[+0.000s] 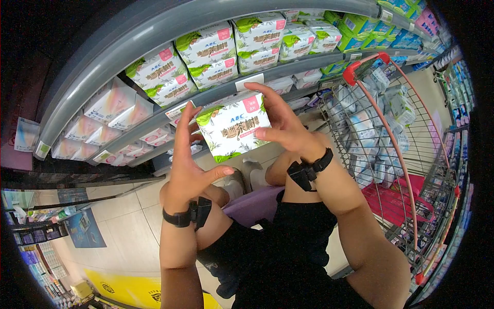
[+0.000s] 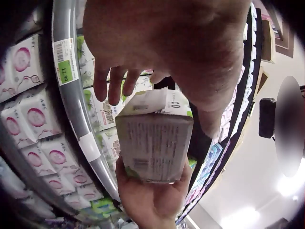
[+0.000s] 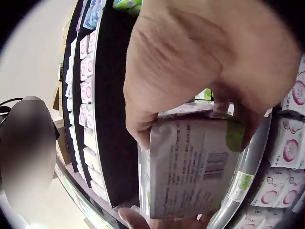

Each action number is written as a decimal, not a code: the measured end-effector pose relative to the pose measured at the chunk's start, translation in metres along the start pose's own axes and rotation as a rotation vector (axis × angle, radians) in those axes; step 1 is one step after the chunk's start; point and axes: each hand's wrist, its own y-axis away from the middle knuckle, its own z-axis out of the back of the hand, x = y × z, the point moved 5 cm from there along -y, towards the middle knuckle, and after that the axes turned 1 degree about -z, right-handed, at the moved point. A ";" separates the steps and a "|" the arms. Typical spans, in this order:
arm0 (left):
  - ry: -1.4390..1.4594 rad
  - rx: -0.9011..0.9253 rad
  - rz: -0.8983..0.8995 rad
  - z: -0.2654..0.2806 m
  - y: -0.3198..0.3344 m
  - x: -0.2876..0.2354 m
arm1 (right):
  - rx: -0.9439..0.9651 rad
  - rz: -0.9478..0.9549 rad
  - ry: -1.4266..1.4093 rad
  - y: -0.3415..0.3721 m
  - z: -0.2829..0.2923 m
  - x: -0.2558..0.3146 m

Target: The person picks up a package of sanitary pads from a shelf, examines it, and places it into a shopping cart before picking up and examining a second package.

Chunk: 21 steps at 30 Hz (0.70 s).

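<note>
A white pack of sanitary pads (image 1: 234,131) with green leaves, a pink corner and "ABC" lettering is held up before the shelf, its printed front facing the head camera. My right hand (image 1: 288,129) grips it from the right side, thumb over the front and fingers at the top edge. Around the left side curves my left hand (image 1: 188,162), thumb spread away from the lower corner. In the left wrist view, that hand's loose fingers stand apart from the pack's end. Both wrist views show the pack's back (image 3: 195,167), with small print and a barcode.
Matching packs (image 1: 208,46) are stacked along the curved grey shelf ahead, with other white packs (image 1: 113,105) at left. On the right stands a shopping cart (image 1: 351,76) loaded with white packs and a red bag (image 1: 391,203). Tiled floor (image 1: 128,221) lies below.
</note>
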 end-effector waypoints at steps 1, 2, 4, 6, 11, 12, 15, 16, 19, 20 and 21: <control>0.070 -0.010 -0.016 -0.002 0.000 -0.004 | -0.012 0.026 0.011 0.000 -0.001 0.001; 0.133 -0.018 0.044 -0.002 0.000 -0.002 | -0.024 0.053 0.022 0.001 -0.002 0.002; 0.260 -0.032 0.164 -0.003 0.002 0.002 | -0.016 0.030 -0.053 0.003 -0.009 0.006; 0.272 -0.021 0.162 -0.003 0.003 0.003 | 0.003 0.011 -0.105 0.004 -0.013 0.010; 0.292 0.083 0.173 -0.005 0.010 0.011 | 0.052 -0.005 -0.049 0.007 -0.018 0.011; 0.268 0.089 0.161 -0.008 0.007 0.004 | 0.057 0.009 -0.020 0.007 -0.017 0.011; 0.259 0.075 0.153 -0.012 0.005 0.000 | 0.071 0.034 0.029 0.008 -0.016 0.012; 0.266 0.065 0.156 -0.012 0.005 0.000 | 0.075 0.031 0.019 0.009 -0.018 0.013; 0.250 0.060 0.157 -0.012 0.005 -0.001 | 0.105 0.063 0.016 0.010 -0.017 0.009; 0.262 0.054 0.171 -0.012 0.005 -0.001 | 0.119 0.081 0.019 0.011 -0.017 0.007; 0.275 0.047 0.186 -0.011 0.005 -0.001 | 0.122 0.087 0.038 0.011 -0.016 0.007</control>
